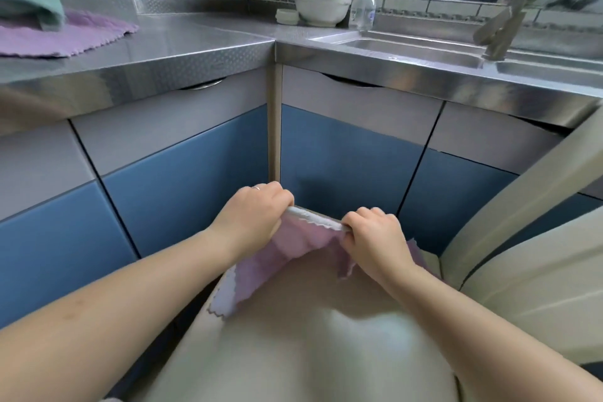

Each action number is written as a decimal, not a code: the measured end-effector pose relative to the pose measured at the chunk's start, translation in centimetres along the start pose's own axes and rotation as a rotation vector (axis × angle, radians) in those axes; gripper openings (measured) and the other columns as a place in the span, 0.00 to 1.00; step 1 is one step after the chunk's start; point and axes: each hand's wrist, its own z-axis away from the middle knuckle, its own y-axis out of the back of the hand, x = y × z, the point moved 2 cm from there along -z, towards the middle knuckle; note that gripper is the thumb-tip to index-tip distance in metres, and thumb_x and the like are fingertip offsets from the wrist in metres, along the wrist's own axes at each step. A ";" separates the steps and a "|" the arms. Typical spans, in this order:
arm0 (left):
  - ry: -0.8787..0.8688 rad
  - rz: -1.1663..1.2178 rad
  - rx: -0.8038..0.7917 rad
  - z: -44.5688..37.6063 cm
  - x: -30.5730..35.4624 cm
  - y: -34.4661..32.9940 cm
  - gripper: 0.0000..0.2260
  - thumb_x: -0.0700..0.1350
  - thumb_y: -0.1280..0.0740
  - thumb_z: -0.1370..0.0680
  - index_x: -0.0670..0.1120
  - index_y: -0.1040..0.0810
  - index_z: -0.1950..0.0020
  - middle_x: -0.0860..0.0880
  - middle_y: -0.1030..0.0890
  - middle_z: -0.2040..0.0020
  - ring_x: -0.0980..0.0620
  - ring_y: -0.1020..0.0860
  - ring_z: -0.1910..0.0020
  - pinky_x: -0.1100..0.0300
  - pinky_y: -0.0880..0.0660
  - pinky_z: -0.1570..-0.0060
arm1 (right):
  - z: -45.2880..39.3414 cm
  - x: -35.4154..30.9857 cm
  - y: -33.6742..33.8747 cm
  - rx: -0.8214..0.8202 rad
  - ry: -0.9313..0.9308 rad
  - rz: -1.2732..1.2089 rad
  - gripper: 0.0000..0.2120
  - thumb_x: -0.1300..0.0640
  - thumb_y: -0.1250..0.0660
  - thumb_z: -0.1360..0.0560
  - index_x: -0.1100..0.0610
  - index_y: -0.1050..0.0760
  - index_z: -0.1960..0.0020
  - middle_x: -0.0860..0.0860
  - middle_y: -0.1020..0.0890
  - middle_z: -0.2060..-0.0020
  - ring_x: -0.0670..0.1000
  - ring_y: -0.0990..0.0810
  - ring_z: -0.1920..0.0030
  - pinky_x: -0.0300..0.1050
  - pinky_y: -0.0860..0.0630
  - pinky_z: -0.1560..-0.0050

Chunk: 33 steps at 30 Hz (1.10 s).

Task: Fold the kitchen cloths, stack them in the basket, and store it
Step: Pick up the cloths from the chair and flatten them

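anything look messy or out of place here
Nothing is spilled or damaged. The only untidy spot is far left on the steel counter: a green cloth sits bunched on a spread-out purple cloth, both unfolded. The left hand and right hand grip another purple cloth by its top edge.
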 end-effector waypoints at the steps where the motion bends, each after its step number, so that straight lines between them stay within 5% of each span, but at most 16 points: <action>1: -0.004 -0.009 0.009 -0.7 -0.3 0.6 0.11 0.34 0.35 0.31 0.46 0.24 0.53 0.48 0.23 0.59 0.46 0.24 0.64 0.50 0.25 0.65 | -0.5 0.2 0.9 0.028 -0.031 -0.028 0.03 0.59 0.37 0.32 0.54 0.24 0.62 0.49 0.23 0.68 0.56 0.25 0.65 0.44 0.35 0.66; 5: -0.036 -0.053 0.064 -3.2 -0.8 4.1 0.10 0.34 0.41 0.28 0.44 0.25 0.51 0.46 0.24 0.60 0.44 0.24 0.65 0.52 0.27 0.69 | -2.4 0.6 5.5 -0.051 -0.171 -0.213 0.09 0.59 0.49 0.22 0.54 0.30 0.47 0.52 0.21 0.59 0.57 0.26 0.59 0.47 0.30 0.59; 11: -0.115 -0.115 0.179 -5.7 -1.4 9.2 0.09 0.41 0.45 0.28 0.45 0.27 0.54 0.48 0.25 0.62 0.44 0.26 0.73 0.59 0.37 0.77 | -4.1 1.7 11.2 0.049 -0.115 -0.140 0.09 0.53 0.46 0.19 0.53 0.30 0.44 0.55 0.19 0.56 0.61 0.23 0.58 0.49 0.26 0.58; 16: -0.220 -0.018 0.249 -6.0 -1.9 12.6 0.16 0.54 0.46 0.25 0.46 0.25 0.51 0.50 0.22 0.59 0.45 0.24 0.69 0.54 0.26 0.73 | -5.5 2.6 15.2 0.141 0.090 -0.024 0.10 0.52 0.43 0.20 0.52 0.25 0.47 0.49 0.19 0.51 0.58 0.21 0.53 0.47 0.25 0.57; 22: -0.129 0.199 0.300 -6.6 -2.3 14.8 0.10 0.44 0.42 0.28 0.54 0.34 0.47 0.48 0.19 0.52 0.45 0.21 0.60 0.53 0.23 0.61 | -6.6 4.1 17.9 0.068 0.036 0.016 0.10 0.59 0.43 0.23 0.54 0.23 0.49 0.50 0.22 0.52 0.57 0.22 0.53 0.48 0.24 0.54; 26: -0.157 0.208 0.297 -6.3 -3.2 16.2 0.15 0.47 0.48 0.29 0.46 0.25 0.50 0.54 0.25 0.55 0.49 0.24 0.59 0.54 0.25 0.59 | -6.9 5.0 19.2 0.106 -0.070 -0.036 0.11 0.59 0.42 0.24 0.55 0.22 0.47 0.53 0.21 0.50 0.57 0.24 0.48 0.46 0.27 0.51; 31: 0.019 0.458 0.370 -6.3 -3.8 17.6 0.10 0.35 0.39 0.25 0.44 0.22 0.49 0.50 0.19 0.56 0.58 0.24 0.59 0.64 0.28 0.55 | -7.7 5.3 20.7 0.181 -0.197 -0.029 0.11 0.52 0.43 0.22 0.54 0.23 0.49 0.55 0.18 0.52 0.57 0.25 0.55 0.46 0.28 0.58; 33: 0.087 0.540 0.370 -6.3 -4.0 18.2 0.07 0.37 0.37 0.22 0.46 0.20 0.49 0.51 0.18 0.59 0.58 0.24 0.61 0.60 0.26 0.56 | -8.1 5.1 21.4 0.189 -0.195 -0.039 0.10 0.52 0.41 0.23 0.53 0.21 0.49 0.54 0.18 0.52 0.57 0.23 0.54 0.46 0.26 0.56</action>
